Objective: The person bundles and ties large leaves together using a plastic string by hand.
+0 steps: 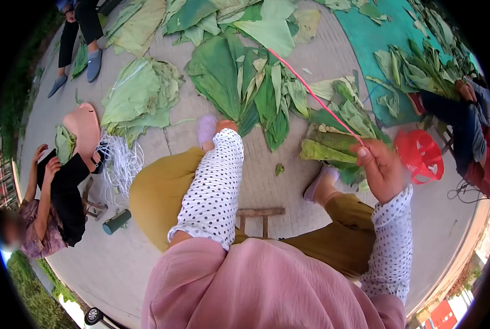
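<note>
My right hand [381, 169] is raised at the right, with its fingers pinched on a thin pink string [316, 97] that runs up and left over the leaves. My left arm in a dotted sleeve [214, 183] reaches down toward a pile of large green leaves [245, 82] on the pavement. Only a bit of my left hand [226, 125] shows at the cuff, touching the leaves; its fingers are hidden. Under my right hand lies a stacked bundle of leaves [332, 143].
A person in black sits at the left beside white strings [120, 164] and a dark cylinder [116, 221]. Another person sits at the right near a red bag [420, 156] and a teal mat [376, 38]. A third person's legs show top left. A wooden stool [260, 213] stands under me.
</note>
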A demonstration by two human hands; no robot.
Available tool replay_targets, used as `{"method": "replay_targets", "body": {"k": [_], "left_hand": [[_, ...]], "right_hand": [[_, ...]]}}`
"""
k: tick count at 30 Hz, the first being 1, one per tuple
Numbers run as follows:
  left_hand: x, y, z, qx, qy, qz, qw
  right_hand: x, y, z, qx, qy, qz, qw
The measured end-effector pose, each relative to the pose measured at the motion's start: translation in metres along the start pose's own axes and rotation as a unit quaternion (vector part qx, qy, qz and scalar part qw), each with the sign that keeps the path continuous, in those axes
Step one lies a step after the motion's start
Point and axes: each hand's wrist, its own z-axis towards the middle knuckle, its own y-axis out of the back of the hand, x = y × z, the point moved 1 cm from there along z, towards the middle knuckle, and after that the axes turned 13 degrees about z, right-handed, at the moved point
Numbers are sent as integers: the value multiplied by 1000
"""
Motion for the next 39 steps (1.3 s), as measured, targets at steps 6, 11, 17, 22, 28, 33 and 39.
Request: {"method": "replay_targets", "body": {"k": [6,11,17,22,28,33,39], "left_hand": [[-7,-2,4,11,3,18,1000],[-14,-10,21,-27,43,39,998],[-36,-4,11,-89,56,-70,992],[-41,1,19,-48,19,-231,971],[-88,52,-24,-99,-93,-316,939],[-130,126,-63,-87,-289,-260,917],[-162,220,-161,-59,-477,-119,869]], "right_hand": [[5,-2,8,32,-11,-23,999],[0,-6,14,47,-11,-40,998],[-3,-8,20,60,7,-46,997],[-1,-7,19,63,20,-67,996],[-18,-5,12,28,21,7,999],[-23,-1,4,36,28,-25,999],[-20,3,-6,31,114,-92,989]]}}
